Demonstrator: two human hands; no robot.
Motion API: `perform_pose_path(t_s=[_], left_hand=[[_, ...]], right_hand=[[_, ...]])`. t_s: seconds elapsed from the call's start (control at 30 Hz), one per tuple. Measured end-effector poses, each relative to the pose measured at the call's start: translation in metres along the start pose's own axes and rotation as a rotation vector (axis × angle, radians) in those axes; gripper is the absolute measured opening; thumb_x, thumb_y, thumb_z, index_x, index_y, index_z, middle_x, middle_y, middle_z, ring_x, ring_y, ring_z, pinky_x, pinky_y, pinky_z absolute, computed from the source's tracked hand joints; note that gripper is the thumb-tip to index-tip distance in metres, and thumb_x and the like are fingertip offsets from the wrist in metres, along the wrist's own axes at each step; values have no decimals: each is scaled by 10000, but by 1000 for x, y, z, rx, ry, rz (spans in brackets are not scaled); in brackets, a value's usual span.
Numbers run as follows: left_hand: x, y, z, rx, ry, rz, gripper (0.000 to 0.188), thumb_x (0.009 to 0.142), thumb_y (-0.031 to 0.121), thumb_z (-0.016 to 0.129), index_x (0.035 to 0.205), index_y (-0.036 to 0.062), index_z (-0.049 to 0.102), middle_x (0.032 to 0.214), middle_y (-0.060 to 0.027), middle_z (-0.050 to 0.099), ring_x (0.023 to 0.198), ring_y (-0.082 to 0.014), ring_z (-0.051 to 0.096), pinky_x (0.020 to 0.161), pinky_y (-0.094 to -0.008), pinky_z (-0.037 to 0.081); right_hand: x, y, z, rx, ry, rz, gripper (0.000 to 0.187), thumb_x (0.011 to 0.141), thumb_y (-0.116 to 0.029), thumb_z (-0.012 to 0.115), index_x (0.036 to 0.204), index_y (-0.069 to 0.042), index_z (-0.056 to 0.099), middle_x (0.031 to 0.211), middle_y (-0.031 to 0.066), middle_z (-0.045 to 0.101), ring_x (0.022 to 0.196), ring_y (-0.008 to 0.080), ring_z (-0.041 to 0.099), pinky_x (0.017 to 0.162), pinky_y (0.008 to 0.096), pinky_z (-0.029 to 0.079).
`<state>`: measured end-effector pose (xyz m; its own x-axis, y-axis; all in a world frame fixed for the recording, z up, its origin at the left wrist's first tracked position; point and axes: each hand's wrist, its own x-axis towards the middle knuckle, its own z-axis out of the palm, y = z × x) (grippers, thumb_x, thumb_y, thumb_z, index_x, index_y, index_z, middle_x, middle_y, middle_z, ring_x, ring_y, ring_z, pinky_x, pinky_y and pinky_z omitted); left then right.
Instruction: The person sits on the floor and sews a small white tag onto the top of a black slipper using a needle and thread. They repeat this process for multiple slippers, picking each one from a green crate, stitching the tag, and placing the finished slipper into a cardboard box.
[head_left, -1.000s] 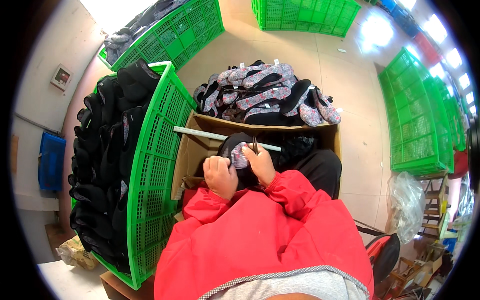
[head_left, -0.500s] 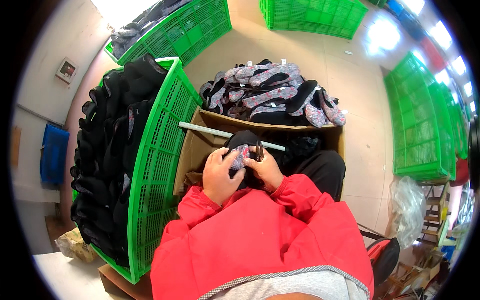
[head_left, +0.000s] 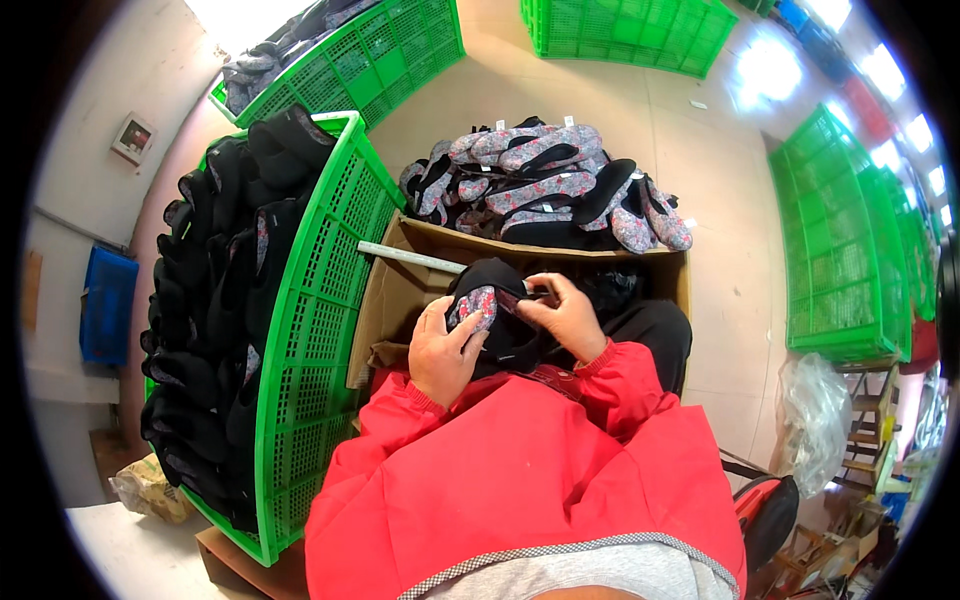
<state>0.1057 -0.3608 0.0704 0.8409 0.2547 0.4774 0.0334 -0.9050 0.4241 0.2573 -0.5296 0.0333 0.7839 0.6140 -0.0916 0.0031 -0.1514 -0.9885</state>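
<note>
A black fabric slipper [head_left: 490,272] with a grey-and-red floral lining is held over the cardboard box at my lap. My left hand [head_left: 440,348] grips its near left side, thumb and fingers on the floral part [head_left: 478,304]. At the slipper's right edge is my right hand [head_left: 568,318], thumb and fingers pinched together. A small dark thing shows at those fingertips, too little of it to name. More black fabric [head_left: 515,350] lies under the hands.
The open cardboard box [head_left: 440,238] has a white rod [head_left: 410,257] across it. Beyond lies a heap of floral slippers [head_left: 540,185]. A green crate [head_left: 300,390] of black slippers stands at left; another green crate [head_left: 840,240] stands at right, near clear plastic [head_left: 815,410].
My right hand has moved right, away from my left hand, and its fingers have changed position. The dark slim tool at its fingers no longer shows plainly. More of the floral lining is exposed.
</note>
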Motion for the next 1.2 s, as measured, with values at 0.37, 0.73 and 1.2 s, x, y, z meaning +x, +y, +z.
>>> perform_pose_path(t_s=[0.37, 0.73, 1.2], left_hand=[[2, -25, 28, 138, 34, 45, 316, 756, 135, 776, 1066, 97, 732, 1229, -184, 547, 1124, -373, 539, 982, -433, 454], [41, -76, 63, 287, -13, -102, 75, 851, 132, 651, 817, 65, 659, 1032, -156, 587, 852, -354, 598, 732, -442, 508], [72, -97, 75, 695, -540, -94, 197, 850, 134, 558, 872, 35, 727, 980, -126, 654, 864, -296, 681, 740, -393, 561]], right_hand=[[-13, 26, 35, -297, 22, -129, 426, 748, 24, 496, 1138, -81, 629, 1003, 211, 674, 975, 405, 627, 847, 448, 502], [-16, 9, 43, -261, -63, -81, 411, 751, 57, 454, 1115, -16, 631, 1027, 206, 661, 999, 379, 625, 875, 390, 487], [-8, 22, 55, -298, -60, -116, 291, 779, -5, 490, 1035, -60, 618, 972, 217, 659, 953, 433, 609, 810, 486, 491]])
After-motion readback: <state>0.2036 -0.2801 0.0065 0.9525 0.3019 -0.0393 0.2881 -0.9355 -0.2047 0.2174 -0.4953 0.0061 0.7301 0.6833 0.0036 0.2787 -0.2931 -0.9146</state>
